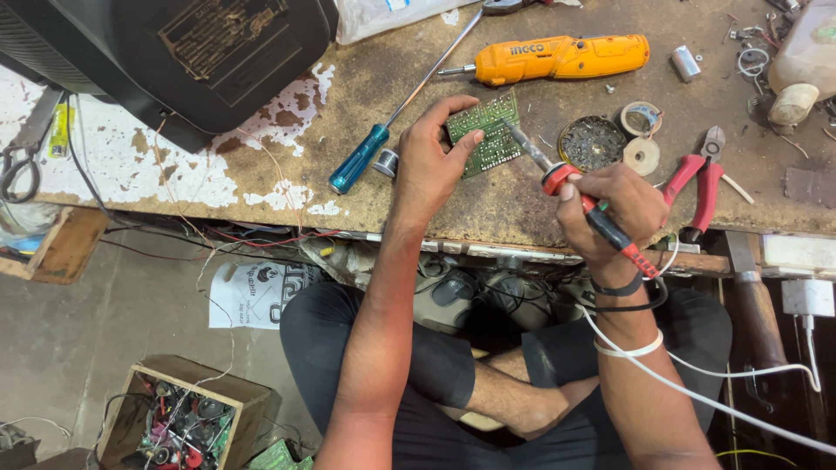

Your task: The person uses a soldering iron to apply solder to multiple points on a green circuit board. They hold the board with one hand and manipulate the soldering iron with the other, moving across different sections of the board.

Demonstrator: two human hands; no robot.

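Here, working left to right across your bench (261,187): the scissors (19,170) lie at the far nine o'clock edge, out of the way, and the black casing (165,52) sits at eleven o'clock, pushed back so the worn middle of the top stays free for handwork. The blue screwdriver (359,160) lies slanted just left of your left hand (427,161), its shaft running up toward one o'clock, near enough to grab without looking, with a small solder spool (387,162) tucked against your wrist. Your left hand is clamped on the board (488,135), thumb over one edge and fingers behind, tilting it up off the bench so its face turns toward you and toward the tip. Your right hand (610,209) is closed pen-style round the iron (575,196), gripping the red handle low for control, with the tip touching the board's right edge at about three o'clock of it; the white cord (697,396) loops your wrist, which keeps its weight from dragging the tip. The orange driver (557,57) lies at twelve o'clock, the round tin (592,144) just right of the board, within a short dab of the tip, and the red pliers (701,178) rest at three o'clock beside your right hand.
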